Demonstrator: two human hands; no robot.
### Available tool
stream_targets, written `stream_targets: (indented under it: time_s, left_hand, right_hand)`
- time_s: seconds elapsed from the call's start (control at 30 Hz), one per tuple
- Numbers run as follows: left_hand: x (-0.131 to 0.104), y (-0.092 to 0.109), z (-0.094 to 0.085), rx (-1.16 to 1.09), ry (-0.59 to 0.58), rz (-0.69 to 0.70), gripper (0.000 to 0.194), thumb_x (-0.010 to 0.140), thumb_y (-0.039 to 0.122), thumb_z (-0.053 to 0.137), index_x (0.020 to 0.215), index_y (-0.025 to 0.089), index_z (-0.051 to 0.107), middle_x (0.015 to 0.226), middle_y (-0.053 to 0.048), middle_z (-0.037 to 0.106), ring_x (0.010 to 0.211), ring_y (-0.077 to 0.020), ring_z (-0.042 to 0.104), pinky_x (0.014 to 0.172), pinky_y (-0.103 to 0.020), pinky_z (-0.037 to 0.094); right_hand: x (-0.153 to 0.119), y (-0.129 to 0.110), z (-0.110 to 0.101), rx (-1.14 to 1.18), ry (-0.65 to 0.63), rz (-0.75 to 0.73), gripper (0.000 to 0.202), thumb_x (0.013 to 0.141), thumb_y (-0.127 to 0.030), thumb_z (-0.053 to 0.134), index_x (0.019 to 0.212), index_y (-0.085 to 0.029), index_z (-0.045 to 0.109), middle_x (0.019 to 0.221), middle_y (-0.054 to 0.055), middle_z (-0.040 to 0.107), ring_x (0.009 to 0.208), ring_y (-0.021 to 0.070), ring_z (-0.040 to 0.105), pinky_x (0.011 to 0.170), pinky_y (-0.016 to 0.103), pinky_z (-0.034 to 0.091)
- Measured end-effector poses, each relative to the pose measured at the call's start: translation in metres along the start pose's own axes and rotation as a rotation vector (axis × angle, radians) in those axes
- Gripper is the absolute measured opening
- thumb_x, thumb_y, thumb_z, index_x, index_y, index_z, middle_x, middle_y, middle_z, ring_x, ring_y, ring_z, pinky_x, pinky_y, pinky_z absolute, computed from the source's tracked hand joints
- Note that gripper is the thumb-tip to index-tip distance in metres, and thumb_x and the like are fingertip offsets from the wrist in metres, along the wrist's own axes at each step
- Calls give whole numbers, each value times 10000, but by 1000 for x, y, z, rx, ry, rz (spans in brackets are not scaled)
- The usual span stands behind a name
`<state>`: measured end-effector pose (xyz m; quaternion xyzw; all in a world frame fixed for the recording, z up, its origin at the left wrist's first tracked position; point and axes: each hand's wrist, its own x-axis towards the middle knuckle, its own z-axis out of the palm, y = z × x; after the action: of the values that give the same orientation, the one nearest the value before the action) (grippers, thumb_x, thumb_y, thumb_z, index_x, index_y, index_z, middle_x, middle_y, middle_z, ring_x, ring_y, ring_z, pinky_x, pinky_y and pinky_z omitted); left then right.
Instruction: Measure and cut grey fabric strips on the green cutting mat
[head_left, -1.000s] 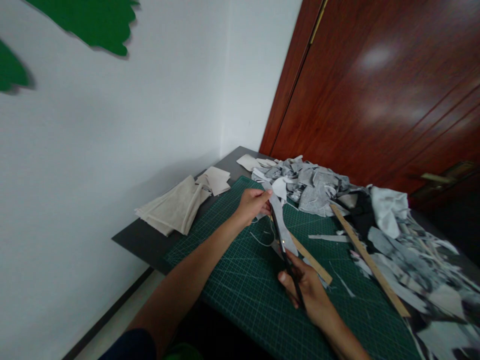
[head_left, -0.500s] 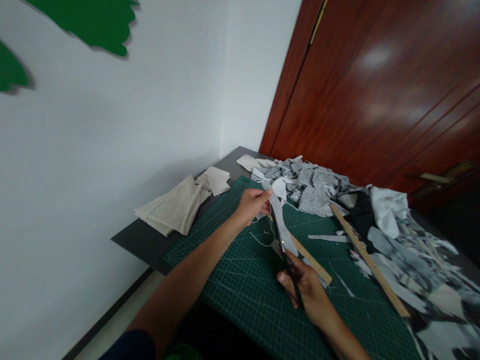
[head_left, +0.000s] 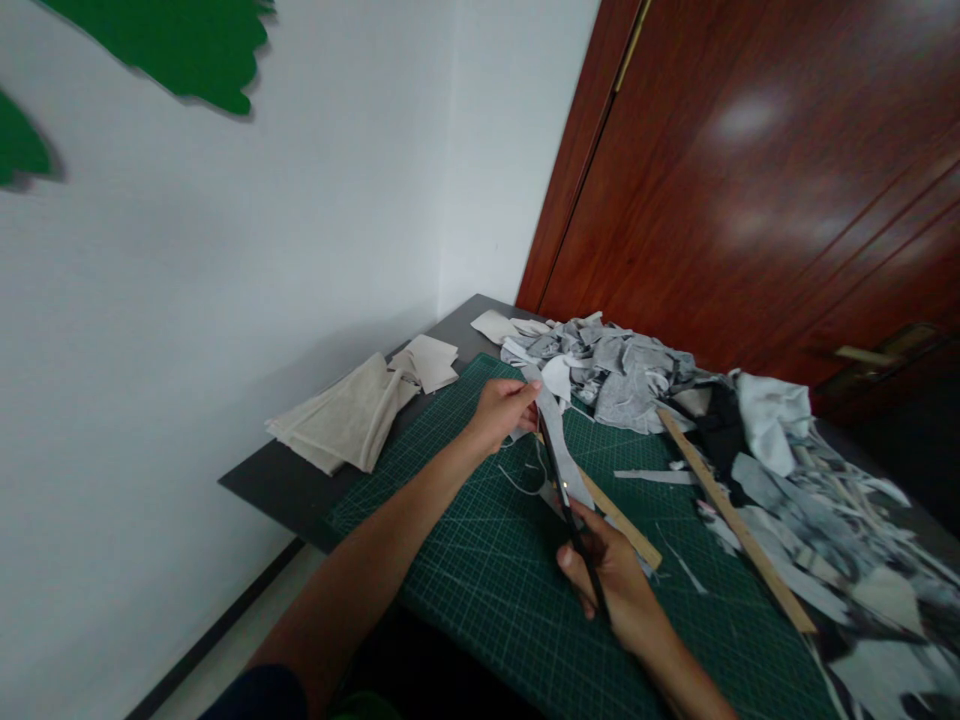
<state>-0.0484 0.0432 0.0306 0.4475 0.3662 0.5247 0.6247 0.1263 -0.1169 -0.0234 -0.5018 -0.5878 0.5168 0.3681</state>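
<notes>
My left hand (head_left: 504, 412) pinches the upper end of a grey fabric strip (head_left: 560, 445) above the green cutting mat (head_left: 465, 540). Black scissors (head_left: 559, 480) are gripped in my right hand (head_left: 606, 568), their blades pointing up toward my left fingers and lying along the strip's left edge. The strip's lower end hangs by my right fingers. Under the hands a short wooden ruler (head_left: 622, 522) lies on the mat, partly covered. A thin pale thread (head_left: 519, 488) curls beside the blades.
Cream fabric pieces (head_left: 345, 415) lie at the left on the dark table (head_left: 274, 492). Grey scraps (head_left: 630, 370) are heaped at the back and more cover the right side. A longer wooden ruler (head_left: 735, 525) lies at the right. Behind stand a white wall and a brown door (head_left: 750, 200).
</notes>
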Motion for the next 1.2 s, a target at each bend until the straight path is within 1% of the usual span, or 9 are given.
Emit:
stream_targets:
  time_s: [0.17,0.3,0.43,0.6,0.73,0.93,1.07,1.2]
  left_hand:
    - [0,-2,2,-8,-37,-50,408,873,453,782,687,105,676,606,-53,674,502,-144,656,545,-281,573]
    - [0,-3,2,-17,-50,-56,383,873,429,784,700,101,685,625,-67,689,518,-159,674,562,-302,583]
    - [1,-4,1,-16,-48,-56,353,898,393,759,715,99,690,631,-75,697,525,-167,680,558,-308,585]
    - [1,-5,0,-11,-50,-43,374,865,430,788,721,98,693,635,-75,699,523,-166,679,560,-309,588]
    - [2,-5,-1,-35,-59,-25,395,846,468,793,740,101,692,643,-80,703,520,-175,682,530,-298,577]
    - [2,-3,-2,-48,-6,7,414,860,477,778,705,110,665,622,-71,691,495,-147,654,507,-257,544]
    - [1,-3,-2,-52,-27,-4,430,856,499,780,704,112,667,621,-79,695,501,-144,649,520,-259,544]
    - [0,-3,-2,-45,-45,2,445,835,521,795,710,113,672,623,-79,698,505,-147,653,532,-267,554]
  right_hand:
    - [0,1,0,43,-2,-11,966,808,-728,727,1499,-101,475,559,-92,450,378,62,312,338,183,299]
    - [0,1,1,42,-1,-10,954,829,-716,714,1514,-99,468,547,-108,406,383,63,289,341,191,318]
    - [0,-1,1,8,-6,-12,944,853,-718,679,1528,-94,466,519,-117,375,386,76,296,348,203,332]
    - [-1,-4,2,-23,-16,-23,944,880,-688,665,1559,-80,420,509,-118,382,391,82,310,358,202,331]
    - [-1,-5,1,-19,-27,-34,956,884,-683,663,1565,-64,405,509,-119,372,388,80,302,359,202,319]
    - [-1,-3,1,-17,-50,-37,956,892,-675,665,1569,-58,393,511,-118,368,394,81,295,358,204,339]
    - [-3,-2,0,-18,-44,-29,949,892,-693,650,1560,-64,409,524,-114,373,386,77,299,353,202,337]
    - [-4,-3,1,-6,-37,-19,971,865,-725,657,1549,-76,427,522,-116,375,383,75,290,345,201,329]
